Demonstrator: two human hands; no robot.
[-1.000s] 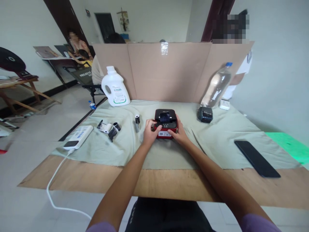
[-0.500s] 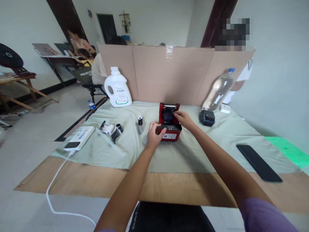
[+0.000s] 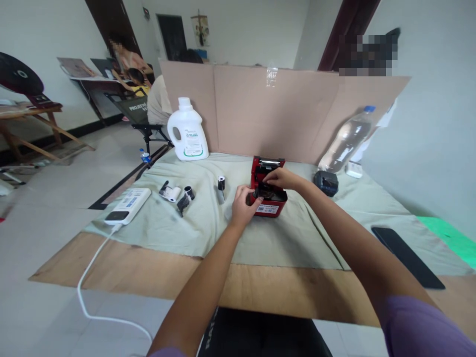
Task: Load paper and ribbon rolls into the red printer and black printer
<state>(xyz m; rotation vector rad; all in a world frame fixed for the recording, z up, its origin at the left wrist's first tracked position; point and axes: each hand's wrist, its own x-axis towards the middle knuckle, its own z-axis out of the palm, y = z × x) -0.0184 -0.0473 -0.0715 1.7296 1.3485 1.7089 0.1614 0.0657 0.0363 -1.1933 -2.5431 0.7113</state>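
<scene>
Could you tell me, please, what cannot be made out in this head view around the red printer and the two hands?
- Inside of the red printer: hidden by the right hand reaching in.
- Left hand grip on its front corner: fingertips hidden.
- Printer's front label: too small to read.
- Black phone: partly hidden behind the right forearm.

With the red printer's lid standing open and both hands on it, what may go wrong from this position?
1. The right hand has fingers inside the open red printer; the upright lid might drop onto them.
2. The left hand steadies only the printer's left front corner, so the printer may slide on the loose, wrinkled cloth.
3. The small roll stands near the left hand and may be knocked over.
</scene>
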